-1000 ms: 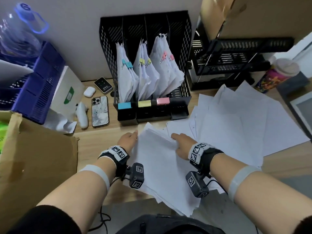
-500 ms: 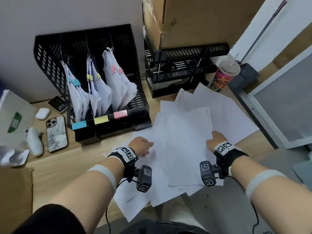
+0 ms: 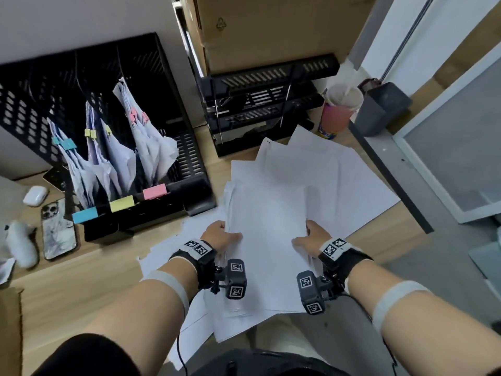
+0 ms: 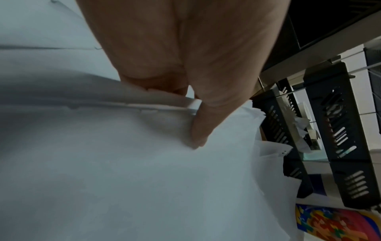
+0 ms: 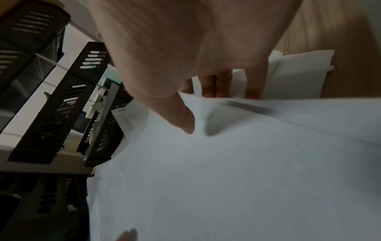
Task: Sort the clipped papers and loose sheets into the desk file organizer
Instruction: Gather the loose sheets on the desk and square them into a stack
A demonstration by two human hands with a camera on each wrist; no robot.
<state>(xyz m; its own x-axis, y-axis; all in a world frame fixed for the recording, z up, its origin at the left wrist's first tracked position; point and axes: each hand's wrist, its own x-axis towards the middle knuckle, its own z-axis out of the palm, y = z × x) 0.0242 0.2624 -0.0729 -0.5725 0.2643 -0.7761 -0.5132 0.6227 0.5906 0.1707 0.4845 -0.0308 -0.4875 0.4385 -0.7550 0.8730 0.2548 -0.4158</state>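
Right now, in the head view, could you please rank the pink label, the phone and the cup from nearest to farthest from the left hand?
1. Pink label, on the organizer front, just up-left of the left hand.
2. Phone, far left on the desk.
3. Cup, far right at the back.

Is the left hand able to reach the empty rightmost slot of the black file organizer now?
Probably not yet: the left hand grips the stack of loose sheets together with the right hand. Otherwise the path to the file organizer looks free.
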